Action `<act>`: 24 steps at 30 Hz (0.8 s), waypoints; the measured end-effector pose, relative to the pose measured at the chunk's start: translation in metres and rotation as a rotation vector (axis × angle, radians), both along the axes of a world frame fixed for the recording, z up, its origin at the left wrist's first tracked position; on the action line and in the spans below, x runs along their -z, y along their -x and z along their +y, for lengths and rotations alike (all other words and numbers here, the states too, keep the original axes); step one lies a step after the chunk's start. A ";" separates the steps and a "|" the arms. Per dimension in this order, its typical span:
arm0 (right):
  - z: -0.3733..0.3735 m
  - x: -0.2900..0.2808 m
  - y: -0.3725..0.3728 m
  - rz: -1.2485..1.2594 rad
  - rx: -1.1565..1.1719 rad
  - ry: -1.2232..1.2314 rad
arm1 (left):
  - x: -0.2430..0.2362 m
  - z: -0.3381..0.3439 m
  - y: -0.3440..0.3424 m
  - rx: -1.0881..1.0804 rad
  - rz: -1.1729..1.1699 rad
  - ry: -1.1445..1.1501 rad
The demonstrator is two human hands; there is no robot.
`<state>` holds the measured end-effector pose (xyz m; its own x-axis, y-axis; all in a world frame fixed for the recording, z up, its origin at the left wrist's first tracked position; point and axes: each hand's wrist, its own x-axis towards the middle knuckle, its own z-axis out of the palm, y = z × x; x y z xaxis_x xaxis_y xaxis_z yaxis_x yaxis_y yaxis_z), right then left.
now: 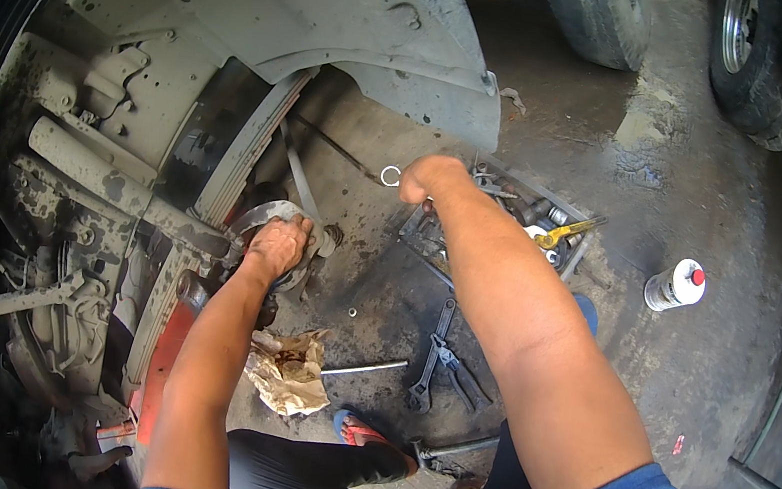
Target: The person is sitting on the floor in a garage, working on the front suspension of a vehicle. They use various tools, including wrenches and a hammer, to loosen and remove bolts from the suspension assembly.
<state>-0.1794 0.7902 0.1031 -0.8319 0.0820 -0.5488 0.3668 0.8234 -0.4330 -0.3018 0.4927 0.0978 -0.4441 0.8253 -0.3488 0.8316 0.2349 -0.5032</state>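
My left hand (280, 241) is curled over a rounded, greasy metal wheel hub part (263, 215) at the side of the vehicle's underbody. Its fingertips rest on the metal, and the palm side is hidden. My right arm reaches out to the far middle, where my right hand (429, 178) is closed beside a tool tray. A bright metal ring (391, 176) sticks out at its left edge, pinched by the fingers; whether it has a handle is hidden. The metal tray (573, 257) holds several tools, among them a yellow-handled one (570, 231).
An adjustable wrench (432, 357) and pliers (462, 375) lie on the floor beside a metal rod (366, 367). Crumpled brown paper (289, 371) lies near my left forearm. A white bottle with a red cap (675, 286) stands at right. A grey fender (345, 10) overhangs the far left.
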 end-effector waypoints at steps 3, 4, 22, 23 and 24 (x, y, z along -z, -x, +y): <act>-0.026 -0.004 0.005 0.081 -0.074 -0.152 | 0.002 0.006 -0.004 -0.088 0.010 -0.010; -0.036 -0.006 0.007 0.096 -0.106 -0.205 | 0.003 0.008 -0.006 -0.141 0.024 -0.004; -0.005 0.005 0.007 -0.076 -0.018 -0.116 | -0.030 0.028 -0.019 -0.300 -0.035 0.182; -0.008 0.006 0.010 -0.007 -0.074 -0.150 | -0.039 0.030 -0.015 -0.348 -0.161 0.026; -0.013 0.006 0.013 0.063 -0.132 -0.188 | -0.046 0.034 -0.010 -0.366 -0.181 -0.078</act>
<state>-0.1923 0.7767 0.0970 -0.8744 0.0655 -0.4807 0.2272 0.9307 -0.2865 -0.2915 0.5269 0.1435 -0.6506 0.6512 -0.3908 0.7594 0.5636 -0.3251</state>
